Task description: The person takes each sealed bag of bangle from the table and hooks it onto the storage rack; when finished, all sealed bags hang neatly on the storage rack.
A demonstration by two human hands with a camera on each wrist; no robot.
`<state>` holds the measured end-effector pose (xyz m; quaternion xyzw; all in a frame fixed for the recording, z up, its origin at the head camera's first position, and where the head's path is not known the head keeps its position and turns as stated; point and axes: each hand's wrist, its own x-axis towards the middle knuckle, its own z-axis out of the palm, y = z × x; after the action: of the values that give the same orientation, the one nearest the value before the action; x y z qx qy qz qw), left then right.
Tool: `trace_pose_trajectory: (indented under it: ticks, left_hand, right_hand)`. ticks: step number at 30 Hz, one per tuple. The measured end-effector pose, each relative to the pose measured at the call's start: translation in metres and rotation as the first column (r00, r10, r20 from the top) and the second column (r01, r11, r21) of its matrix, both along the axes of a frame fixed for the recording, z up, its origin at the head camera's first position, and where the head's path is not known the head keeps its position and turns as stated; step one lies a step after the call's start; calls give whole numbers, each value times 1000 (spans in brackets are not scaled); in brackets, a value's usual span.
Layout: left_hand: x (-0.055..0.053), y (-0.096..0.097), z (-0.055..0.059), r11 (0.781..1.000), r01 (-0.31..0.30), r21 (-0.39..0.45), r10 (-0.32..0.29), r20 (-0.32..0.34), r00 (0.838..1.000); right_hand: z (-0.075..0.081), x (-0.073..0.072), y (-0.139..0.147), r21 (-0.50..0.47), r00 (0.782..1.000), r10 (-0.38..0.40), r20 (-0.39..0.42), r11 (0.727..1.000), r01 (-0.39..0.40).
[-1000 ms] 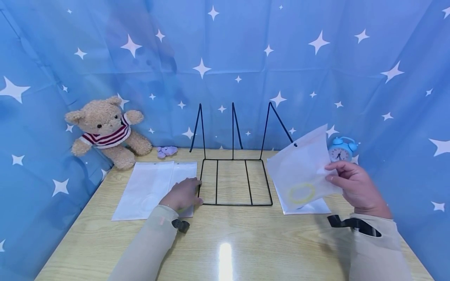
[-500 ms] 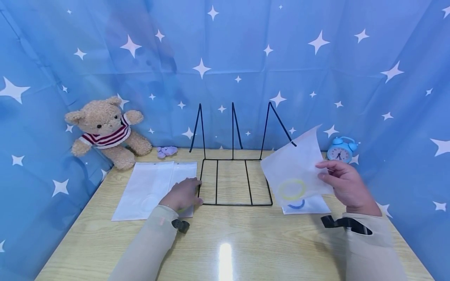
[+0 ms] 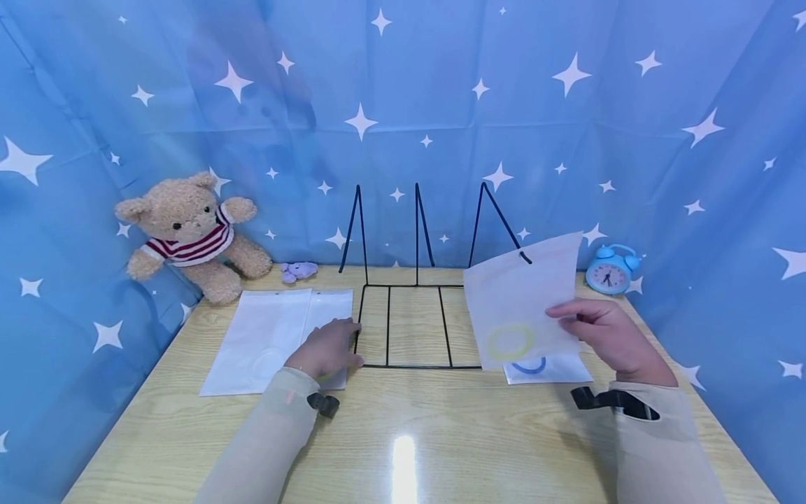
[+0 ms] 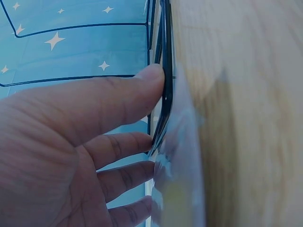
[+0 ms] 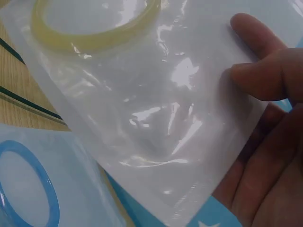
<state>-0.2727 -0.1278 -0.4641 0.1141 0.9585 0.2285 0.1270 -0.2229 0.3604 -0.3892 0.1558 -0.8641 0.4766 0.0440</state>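
Observation:
A black wire rack (image 3: 416,286) with three bent hook arms stands in the middle of the table. My left hand (image 3: 326,346) rests at its front left corner, thumb and fairly straight fingertips against the wire in the left wrist view. My right hand (image 3: 611,336) pinches the right edge of a flat, translucent plastic bag (image 3: 529,287) between thumb and index finger. A yellow ring (image 5: 94,42) lies inside that bag. The tip of the right hook (image 3: 525,258) overlaps the bag's top edge. Below lies another bag (image 3: 560,367) with a blue ring (image 5: 49,189) inside.
Two more translucent bags (image 3: 258,343) lie overlapping to the left, one partly under my left hand. A teddy bear (image 3: 189,231) and a small purple toy (image 3: 299,271) sit at the back left. A blue alarm clock (image 3: 608,269) stands at the back right, before a starry curtain (image 3: 428,84).
My right hand has moved left with the bag, which now hangs straighter and overlaps the rack's right side. More of the blue ring shows. The left hand has stayed still.

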Motion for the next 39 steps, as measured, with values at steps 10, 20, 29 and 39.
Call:
trace_pose_trajectory:
  ticks: [10,20,29,39]
  left_hand:
    - [0,0,0,1000,6,0,-6,-6,1000]
    - [0,0,1,1000,2,3,-2,1,1000]
    - [1,0,2,1000,3,-1,-3,0,1000]
    - [1,0,1,1000,7,-3,-7,-11,1000]
  right_hand:
    - [-4,-5,2,22,976,189,113,981,-192]
    - [-10,-8,4,53,965,225,134,971,-234]
    - [-7,-7,-1,35,976,160,151,985,-167]
    - [-6,-4,-7,-7,984,76,159,997,-76]
